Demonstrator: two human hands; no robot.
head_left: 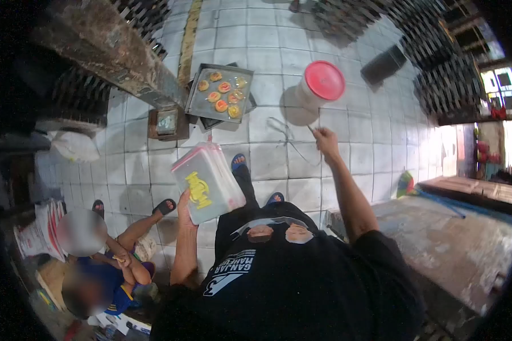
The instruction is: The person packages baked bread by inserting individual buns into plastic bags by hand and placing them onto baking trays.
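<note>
Black shirt (324, 284) | bag stack (215, 177) | near corner in left hand (185, 210)

The person wears a black cloth T-shirt (313, 290) with plain black short sleeves (381, 247). Its front bears a printed picture of two heads (279, 232), white capital lettering (236, 262) and a white angular emblem with the numeral 3 (216, 287). Below are long black trousers (244, 184) and dark open-toed sandals (239, 165) with blue edging.
</note>
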